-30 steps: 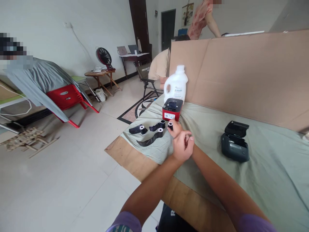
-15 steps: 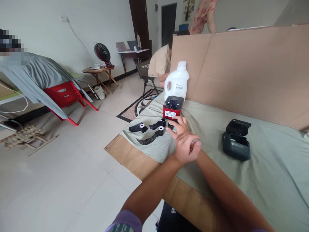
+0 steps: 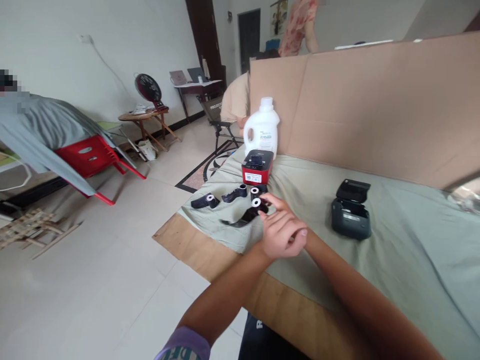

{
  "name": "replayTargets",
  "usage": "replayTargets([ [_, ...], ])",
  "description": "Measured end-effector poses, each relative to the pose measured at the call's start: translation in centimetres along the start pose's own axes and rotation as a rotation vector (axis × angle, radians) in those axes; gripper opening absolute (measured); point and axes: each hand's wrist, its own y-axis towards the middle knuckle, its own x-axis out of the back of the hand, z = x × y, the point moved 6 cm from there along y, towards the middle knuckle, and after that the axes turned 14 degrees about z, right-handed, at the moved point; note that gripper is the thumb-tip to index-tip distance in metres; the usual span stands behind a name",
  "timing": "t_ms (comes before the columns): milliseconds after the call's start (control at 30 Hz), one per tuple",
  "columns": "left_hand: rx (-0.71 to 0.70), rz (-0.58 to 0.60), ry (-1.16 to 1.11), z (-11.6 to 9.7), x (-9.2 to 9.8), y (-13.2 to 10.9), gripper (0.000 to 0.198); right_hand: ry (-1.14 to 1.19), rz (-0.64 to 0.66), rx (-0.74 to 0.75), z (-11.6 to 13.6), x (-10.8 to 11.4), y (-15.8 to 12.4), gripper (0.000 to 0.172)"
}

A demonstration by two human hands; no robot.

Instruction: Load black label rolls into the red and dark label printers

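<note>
My right hand (image 3: 276, 204) reaches to the rolls with its thumb and index finger closed on a roll of black ribbon (image 3: 256, 203) that has a white core. The roll's loose black tail trails left over the cloth. My left hand (image 3: 283, 234) is wrapped round my right wrist and hides part of it. Close by lie three more rolls: a black ribbon roll (image 3: 210, 200) at left, another black ribbon roll (image 3: 240, 192) in the middle, and a third black ribbon roll (image 3: 255, 192) just behind the held one.
Behind the rolls stand a red and black printer (image 3: 257, 175) and a white jug (image 3: 264, 127). A dark label printer (image 3: 350, 218) with its lid up sits at right on the green cloth (image 3: 405, 250). A cardboard panel (image 3: 360, 110) borders the back. People are nearby.
The long-tailed ribbon roll has shifted right, into my right hand's fingers. My right hand has drawn back slightly from the rearmost roll. The view has swung a little to the right.
</note>
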Motion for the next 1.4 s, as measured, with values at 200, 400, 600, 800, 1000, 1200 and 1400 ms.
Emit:
replayTargets([
  [200, 0.355, -0.082, -0.226, 1.9, -2.9, 0.9, 0.045, -0.102, -0.057, -0.194, -1.6, 11.5, -11.7, 0.033],
  [400, 0.674, 0.308, -0.921, 2.0, -14.6, 1.9, 0.031, -0.320, -0.199, -0.318, -5.0, 18.4, -15.0, 0.027],
  [600, 0.784, 0.027, -0.959, 1.3, -18.6, 2.6, 0.039, -0.563, -0.258, -0.443, -9.8, 19.5, -16.1, 0.032],
  [800, 0.821, 0.054, -0.880, 1.2, -19.3, 2.1, 0.048, -0.565, -0.222, -0.446, -11.5, 18.6, -16.6, 0.030],
  [1000, 0.789, 0.192, -0.844, 0.9, -19.9, 2.2, 0.047, -0.377, -0.325, -0.388, -12.2, 18.6, -16.9, 0.025],
  [1200, 0.813, 0.244, -0.842, 0.5, -20.2, 2.4, 0.044, -0.382, -0.456, -0.649, -13.8, 18.4, -17.8, 0.011],
  [1400, 0.839, 0.263, -0.851, 0.7, -20.1, 2.4, 0.045, -0.240, -0.662, -0.665, -14.7, 18.9, -18.9, 0.069],
])
